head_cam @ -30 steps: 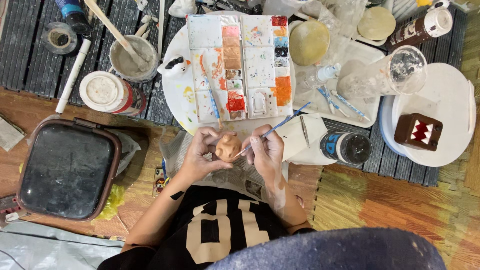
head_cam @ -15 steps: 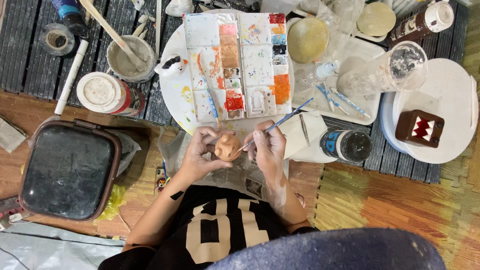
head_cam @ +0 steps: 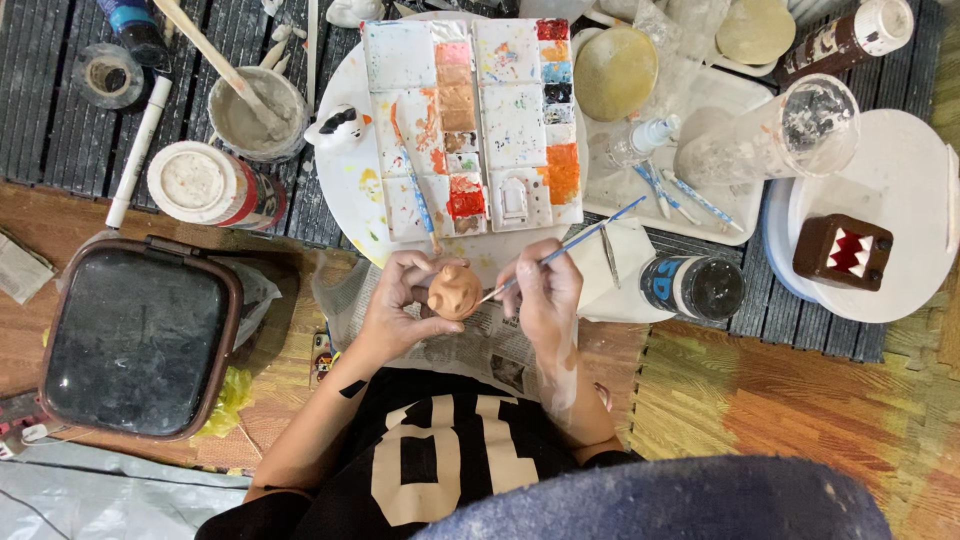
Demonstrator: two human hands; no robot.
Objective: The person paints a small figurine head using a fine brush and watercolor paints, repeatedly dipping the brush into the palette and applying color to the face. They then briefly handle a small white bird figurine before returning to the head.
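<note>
Over the newspaper [head_cam: 480, 345], left hand [head_cam: 395, 305] cups the small orange figurine [head_cam: 454, 291] — steadied for painting. Right hand [head_cam: 545, 295] pinches a thin brush [head_cam: 570, 245], tip touching it — paint palette [head_cam: 470, 115] just beyond.

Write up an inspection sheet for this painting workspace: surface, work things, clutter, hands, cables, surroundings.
Surface: dark slatted mat over wooden floor, newspaper under the hands.
Work things: small orange clay figure; thin blue-handled paintbrush, tip at the figure; white rectangular paint palette with orange and red wells.
Clutter: grey cup with a stirring stick, white-lidded jar, clear glass, brown box-shaped figure with jagged teeth on a white round plate, dark lidded bin.
Hands: left hand cradles the figure; right hand holds the paintbrush.
Cables: nothing seen.
Surroundings: woven straw mat at right.
</note>
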